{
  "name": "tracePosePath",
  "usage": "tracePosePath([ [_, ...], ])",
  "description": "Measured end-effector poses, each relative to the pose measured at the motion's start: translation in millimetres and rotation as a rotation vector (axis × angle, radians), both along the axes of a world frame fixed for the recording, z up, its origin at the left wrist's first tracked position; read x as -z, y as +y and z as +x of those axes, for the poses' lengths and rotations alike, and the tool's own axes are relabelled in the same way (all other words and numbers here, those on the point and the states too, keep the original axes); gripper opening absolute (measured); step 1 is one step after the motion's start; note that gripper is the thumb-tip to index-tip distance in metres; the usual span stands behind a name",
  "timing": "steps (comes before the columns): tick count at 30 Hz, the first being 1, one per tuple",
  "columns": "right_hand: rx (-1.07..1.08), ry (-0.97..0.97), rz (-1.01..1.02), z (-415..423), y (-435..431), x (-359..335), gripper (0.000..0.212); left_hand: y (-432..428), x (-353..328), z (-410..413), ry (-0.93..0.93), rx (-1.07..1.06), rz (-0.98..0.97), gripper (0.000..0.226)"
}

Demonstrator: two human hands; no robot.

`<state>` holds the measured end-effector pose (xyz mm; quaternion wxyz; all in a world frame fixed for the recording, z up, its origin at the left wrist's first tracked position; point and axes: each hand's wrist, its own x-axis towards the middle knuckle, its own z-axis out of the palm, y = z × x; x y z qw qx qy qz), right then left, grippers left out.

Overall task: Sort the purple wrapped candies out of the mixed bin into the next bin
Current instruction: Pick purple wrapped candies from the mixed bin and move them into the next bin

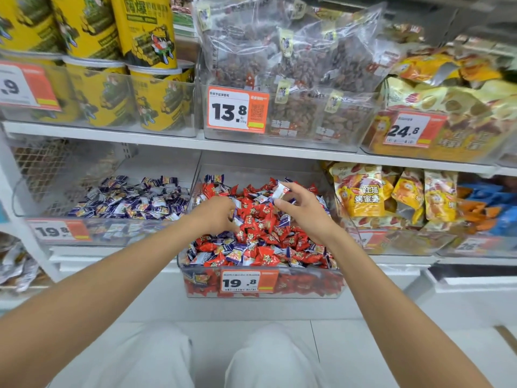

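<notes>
**Head view.** The mixed bin (307,288) is a clear tub that stands further forward than its neighbour. It holds red candies (263,217), with purple wrapped candies (234,254) scattered among them, thickest towards its front and left side. The right hand (303,210) hovers over the far half of the heap. Its fingers are part-curled and pinch the held candy (280,191), a pale, purple-edged piece, at the fingertips just above the pile. The left hand (215,214) reaches into the middle of the heap with fingers curled down among the wrappers; whether it grips a piece cannot be told. The next bin (140,235), just beside the mixed bin on the left, contains a layer of purple pieces (131,200). An orange price tag (249,281) reading 19.8 sits on the mixed bin's front wall.
</notes>
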<state>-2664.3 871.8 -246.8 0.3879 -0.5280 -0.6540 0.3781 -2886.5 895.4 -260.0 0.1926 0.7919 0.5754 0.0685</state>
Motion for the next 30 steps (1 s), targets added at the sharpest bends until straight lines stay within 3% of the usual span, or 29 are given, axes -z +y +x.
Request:
tracePosePath([
  [5,0.005,-0.013,0.046,9,-7,-5,0.042,-4,-17,-7,-0.414,-0.003,-0.025,0.037],
  [8,0.013,0.049,0.028,13,-9,-11,0.030,-8,-26,-10,-0.541,-0.013,-0.037,0.030],
  [11,0.004,0.081,-0.006,7,-9,-11,0.029,-12,-30,-9,-0.646,-0.023,-0.139,0.008],
  [13,-0.019,0.045,-0.008,-4,-10,-10,0.028,-15,-30,-6,-0.685,0.013,-0.191,0.017],
  [15,-0.064,-0.042,0.001,-15,-12,-11,0.032,-20,-34,-8,-0.678,0.033,-0.151,0.011],
  [20,-0.207,-0.253,-0.005,-27,-12,-8,0.056,-25,-42,-33,-0.600,0.022,-0.043,0.028],
  [25,-0.187,-0.277,-0.008,-30,-12,-8,0.037,-30,-36,-36,-0.343,0.206,-0.146,0.012],
  [28,-0.176,-0.251,-0.040,-22,-14,-4,0.018,-31,-26,-17,-0.206,0.292,-0.253,0.029],
  [30,-0.176,-0.236,-0.067,-12,-17,-2,0.008,-30,-16,-6,-0.110,0.334,-0.274,0.030],
])
